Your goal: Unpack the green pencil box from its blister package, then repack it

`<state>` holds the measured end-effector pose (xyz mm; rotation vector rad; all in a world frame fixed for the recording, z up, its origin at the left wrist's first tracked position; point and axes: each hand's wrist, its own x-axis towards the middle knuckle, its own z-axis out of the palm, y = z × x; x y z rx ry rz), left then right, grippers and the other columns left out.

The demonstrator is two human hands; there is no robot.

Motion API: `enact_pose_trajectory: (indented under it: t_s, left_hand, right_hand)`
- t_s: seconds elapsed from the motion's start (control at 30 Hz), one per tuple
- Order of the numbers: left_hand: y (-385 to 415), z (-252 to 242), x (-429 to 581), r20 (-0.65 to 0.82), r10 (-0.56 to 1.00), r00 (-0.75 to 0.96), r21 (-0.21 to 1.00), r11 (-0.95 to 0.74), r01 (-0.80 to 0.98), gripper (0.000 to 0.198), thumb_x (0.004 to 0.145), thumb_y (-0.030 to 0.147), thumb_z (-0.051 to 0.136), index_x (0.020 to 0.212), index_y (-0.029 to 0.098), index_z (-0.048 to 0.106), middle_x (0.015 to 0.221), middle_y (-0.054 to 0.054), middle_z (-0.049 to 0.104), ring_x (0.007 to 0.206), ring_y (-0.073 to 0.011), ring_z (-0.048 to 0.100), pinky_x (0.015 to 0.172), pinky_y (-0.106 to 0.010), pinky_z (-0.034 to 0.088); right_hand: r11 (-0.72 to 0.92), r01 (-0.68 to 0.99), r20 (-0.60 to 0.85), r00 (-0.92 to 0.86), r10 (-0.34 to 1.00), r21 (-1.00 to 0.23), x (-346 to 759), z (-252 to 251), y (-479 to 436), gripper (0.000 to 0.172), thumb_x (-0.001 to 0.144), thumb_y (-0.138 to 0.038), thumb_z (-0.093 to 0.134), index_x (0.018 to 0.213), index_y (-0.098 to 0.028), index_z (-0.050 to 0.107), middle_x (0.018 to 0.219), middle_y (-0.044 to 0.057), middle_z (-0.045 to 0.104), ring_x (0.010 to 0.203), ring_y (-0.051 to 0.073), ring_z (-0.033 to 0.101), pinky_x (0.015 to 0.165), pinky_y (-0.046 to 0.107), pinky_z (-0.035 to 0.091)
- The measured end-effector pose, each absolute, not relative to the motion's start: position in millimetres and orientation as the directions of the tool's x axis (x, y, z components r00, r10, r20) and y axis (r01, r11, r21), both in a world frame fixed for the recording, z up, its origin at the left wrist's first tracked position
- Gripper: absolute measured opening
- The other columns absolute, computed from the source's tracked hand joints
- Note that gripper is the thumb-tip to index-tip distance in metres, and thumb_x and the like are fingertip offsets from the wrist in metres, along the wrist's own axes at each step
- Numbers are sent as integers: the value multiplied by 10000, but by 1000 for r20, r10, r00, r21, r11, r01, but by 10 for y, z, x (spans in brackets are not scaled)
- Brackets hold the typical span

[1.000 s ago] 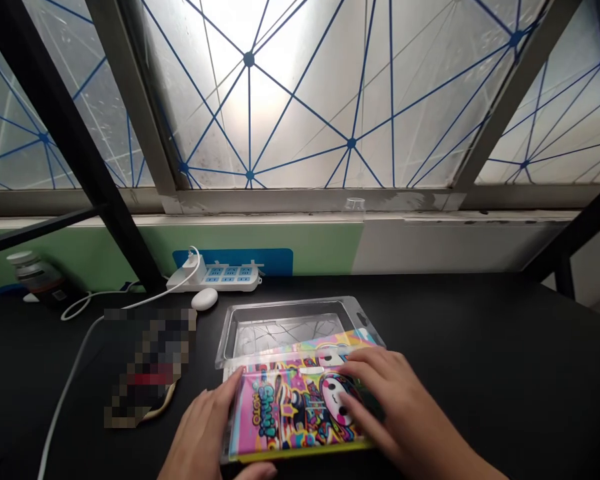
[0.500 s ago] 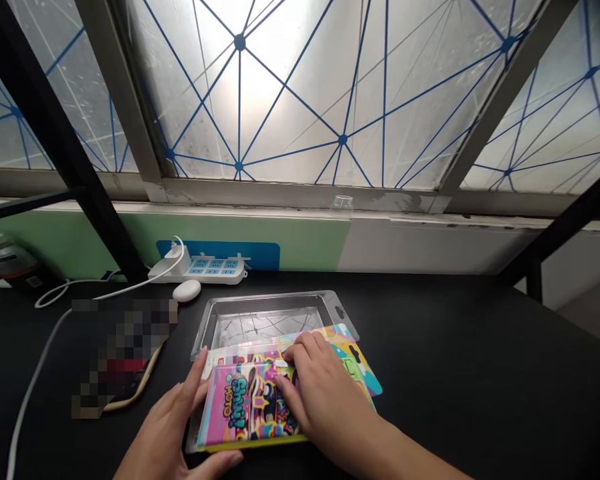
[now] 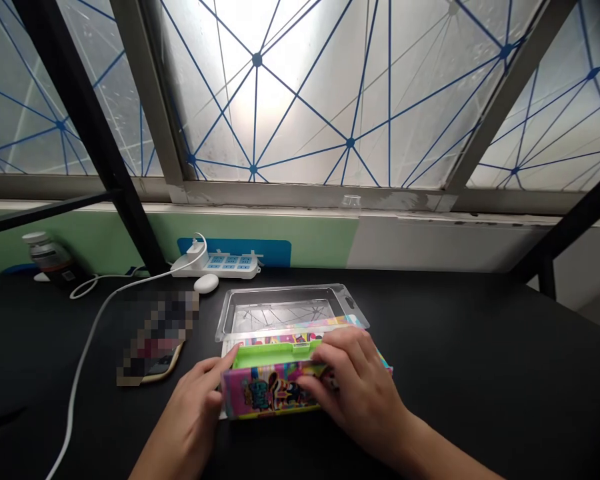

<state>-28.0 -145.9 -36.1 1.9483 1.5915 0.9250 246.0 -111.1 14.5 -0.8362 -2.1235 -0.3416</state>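
A flat printed case (image 3: 275, 393) with a pink and multicoloured cover lies in front of me, its cover tilted up. Behind the cover shows a bright green inside (image 3: 270, 357), with a small clasp on its far rim. My left hand (image 3: 193, 407) grips the case's left end, index finger along the upper corner. With thumb and fingers closed on the cover's upper right edge, my right hand (image 3: 353, 387) hides that end. Under and behind the case lie a colourful printed card, mostly covered, and a clear plastic blister shell (image 3: 280, 310).
A phone-like object (image 3: 163, 367), partly pixelated, lies left on the black desk (image 3: 455, 373). Behind it are a white oval object (image 3: 206, 284) and a power strip (image 3: 230, 265) with a white cable (image 3: 83, 360). A bottle (image 3: 50, 257) stands far left, near black metal posts.
The case's cover has tilted up, and the green inside has come into view. Both hands have shifted with it. The whole view has moved slightly.
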Motion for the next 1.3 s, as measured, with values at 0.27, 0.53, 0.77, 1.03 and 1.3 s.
enact_pose_trajectory:
  t_s: [0.27,0.53,0.77,1.03,1.3]
  left_hand:
    - [-1466,-328,-272,57,998,-3,738,-40,673,650,891,633,550,1432,273,552,1351,-98,605,1261,-329,575,1051,-443,476]
    - [-1482,-396,-307,172,980,96,638,-186,747,642,906,530,598,1486,283,473,1370,-89,612,1239,-312,601,1022,-413,514]
    - [-1529,-413,-333,286,945,157,679,-316,663,870,920,788,126,1498,235,466,1424,-122,583,1311,-343,530,1084,-471,444]
    - [-1535,-458,-320,295,946,138,696,-311,647,928,859,850,162,1566,272,330,1555,-85,444,1421,-368,413,1148,-518,356]
    - [-1563,-325,-216,462,871,169,549,-431,716,961,874,539,681,1607,311,103,1418,-92,604,1188,-296,661,906,-364,596]
  right_hand:
    - [881,450,735,-548,401,-145,3000,210,-1420,458,1034,-515,342,835,-195,603,886,96,656,865,233,673,827,369,540]
    - [341,690,101,-364,926,-638,3705,-349,-1430,1118,641,-508,874,1565,-338,268,1621,108,321,1441,414,349,1157,523,366]
    - [261,611,69,-319,945,-747,3526,-253,-1377,682,922,-469,594,1538,-297,360,1592,93,389,1432,338,396,1159,506,366]
    - [215,630,111,-201,973,-746,3470,-202,-1381,596,943,-518,552,1478,-286,432,1506,110,514,1354,326,508,1097,486,453]
    - [280,618,239,-151,959,-734,3486,-290,-1349,569,858,-442,692,1382,-284,539,1359,78,655,1239,310,620,1045,461,524]
